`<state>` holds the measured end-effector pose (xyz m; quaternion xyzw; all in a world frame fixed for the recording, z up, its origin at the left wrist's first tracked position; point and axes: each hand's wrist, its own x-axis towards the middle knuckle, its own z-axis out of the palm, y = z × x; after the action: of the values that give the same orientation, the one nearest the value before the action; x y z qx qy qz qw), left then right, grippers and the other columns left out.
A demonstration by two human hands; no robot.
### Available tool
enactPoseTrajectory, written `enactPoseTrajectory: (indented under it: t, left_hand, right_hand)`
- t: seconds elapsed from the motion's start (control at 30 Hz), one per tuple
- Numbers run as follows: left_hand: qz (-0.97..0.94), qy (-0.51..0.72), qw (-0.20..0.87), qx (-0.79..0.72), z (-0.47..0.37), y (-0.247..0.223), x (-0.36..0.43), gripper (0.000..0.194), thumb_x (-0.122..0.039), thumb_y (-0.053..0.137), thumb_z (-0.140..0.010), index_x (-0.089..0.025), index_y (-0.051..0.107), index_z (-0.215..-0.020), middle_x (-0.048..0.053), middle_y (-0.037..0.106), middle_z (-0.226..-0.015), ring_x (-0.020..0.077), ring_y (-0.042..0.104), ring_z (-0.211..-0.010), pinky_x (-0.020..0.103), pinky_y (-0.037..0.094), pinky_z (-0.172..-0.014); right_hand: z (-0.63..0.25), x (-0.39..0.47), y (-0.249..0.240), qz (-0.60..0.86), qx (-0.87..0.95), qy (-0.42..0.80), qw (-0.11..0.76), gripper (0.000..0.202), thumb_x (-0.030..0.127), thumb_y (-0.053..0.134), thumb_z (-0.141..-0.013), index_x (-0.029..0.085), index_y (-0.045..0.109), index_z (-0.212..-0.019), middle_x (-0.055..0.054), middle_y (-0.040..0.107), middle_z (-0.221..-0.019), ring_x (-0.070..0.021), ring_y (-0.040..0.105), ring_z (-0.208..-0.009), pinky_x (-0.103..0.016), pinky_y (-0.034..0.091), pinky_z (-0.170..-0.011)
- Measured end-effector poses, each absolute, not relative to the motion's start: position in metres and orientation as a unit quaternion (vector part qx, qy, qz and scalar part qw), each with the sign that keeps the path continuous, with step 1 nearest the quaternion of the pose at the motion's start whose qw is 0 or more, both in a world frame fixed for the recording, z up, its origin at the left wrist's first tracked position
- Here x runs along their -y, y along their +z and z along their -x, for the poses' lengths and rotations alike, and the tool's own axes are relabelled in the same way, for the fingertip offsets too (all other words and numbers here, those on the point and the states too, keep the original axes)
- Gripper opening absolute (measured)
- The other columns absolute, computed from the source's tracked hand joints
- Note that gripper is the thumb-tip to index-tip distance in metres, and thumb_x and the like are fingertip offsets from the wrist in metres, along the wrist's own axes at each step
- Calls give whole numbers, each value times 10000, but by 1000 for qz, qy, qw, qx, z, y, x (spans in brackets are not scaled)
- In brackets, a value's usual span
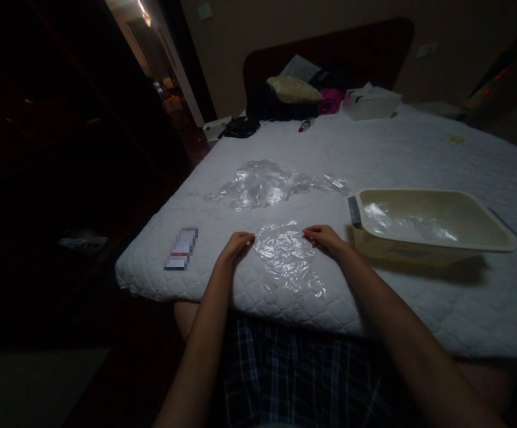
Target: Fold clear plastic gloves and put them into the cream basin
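Observation:
A clear, crinkled plastic bag (285,252) lies spread on the white quilted bed, close to its front edge. My left hand (240,242) pinches the bag's upper left edge. At the upper right edge, my right hand (323,236) has its fingers closed on the film. Just beyond both hands rests a crumpled heap of clear plastic (262,184), with a tail stretching right. To the right stands a cream plastic basin (423,252) with grey handles; more clear plastic (412,227) lies inside it.
A phone-like object (181,249), blurred out, lies left of my hands. Toward the headboard (374,47) are a beige pillow (294,89), dark cloth, a small bottle (305,125) and a white tissue box (371,103). The bed's left side drops to a dark floor.

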<state>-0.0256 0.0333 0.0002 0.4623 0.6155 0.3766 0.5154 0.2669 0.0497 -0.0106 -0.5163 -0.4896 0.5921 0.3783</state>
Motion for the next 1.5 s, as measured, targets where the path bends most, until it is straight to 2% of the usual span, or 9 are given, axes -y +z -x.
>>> enactPoseTrajectory:
  t: [0.1,0.27,0.43,0.57,0.67,0.8,1.07,1.27,1.5]
  left_hand:
    - [-467,341,553,-600,29,6,-35,265,-368,659,-604,-123,630,-700,-29,461,-457,33,327,-362,179,173,-369]
    - [-450,357,567,-591,28,5,-38,320,-284,726,-542,-140,649,-817,-3,573,-593,20,368,-391,167,209,-371]
    - [-436,392,578,-568,25,2,-35,288,-270,745,-547,-132,651,-782,26,601,-677,47,461,-507,175,343,-456]
    - [-444,392,620,-514,28,5,-30,354,-232,754,-542,-137,641,-864,29,604,-758,68,520,-611,204,428,-591]
    - [-465,389,628,-488,31,4,-29,434,-152,747,-499,-144,627,-917,21,594,-795,77,536,-645,188,414,-575]
    - [-493,394,600,-492,33,-4,-31,441,-117,704,-498,-143,616,-930,2,572,-782,65,519,-615,171,368,-527]
    - [-492,407,584,-501,31,-12,-34,432,-135,690,-491,-128,621,-917,7,574,-774,62,502,-599,190,371,-556]
    - [-506,415,550,-518,29,-12,-34,350,-179,707,-488,-125,633,-826,13,582,-745,84,508,-633,195,384,-567]
    - [-503,440,531,-520,28,-13,-32,496,-194,727,-475,-143,631,-959,2,587,-756,63,483,-595,184,371,-544]
  right_hand:
    - [-263,-50,-5,516,493,598,365,272,351,700,-629,132,645,-780,-29,624,-652,-36,418,-422,-160,280,-360]
    - [-260,-50,-5,518,494,596,365,292,369,704,-613,146,652,-795,-18,611,-640,-46,424,-451,-175,288,-389]
    - [-260,-53,-6,509,504,600,356,309,374,717,-592,155,653,-800,-13,594,-608,-56,421,-444,-190,281,-385]
    - [-261,-55,-9,499,508,606,355,352,351,743,-544,139,644,-807,11,555,-557,-58,422,-448,-192,291,-399]
    - [-261,-55,-10,497,506,607,359,357,332,753,-519,136,637,-794,24,540,-544,-56,425,-456,-192,293,-413]
    - [-261,-54,-11,489,513,610,354,337,339,738,-536,133,637,-782,19,547,-566,-57,436,-473,-190,283,-416]
    - [-261,-53,-11,482,518,607,362,342,334,739,-523,139,627,-781,29,547,-568,-58,435,-477,-196,287,-437]
    - [-261,-50,-9,479,524,598,372,304,336,730,-519,144,619,-726,25,550,-569,-70,446,-497,-209,310,-462]
    - [-262,-48,-8,473,545,586,369,273,330,710,-524,144,628,-707,21,558,-570,-71,443,-498,-207,301,-458]
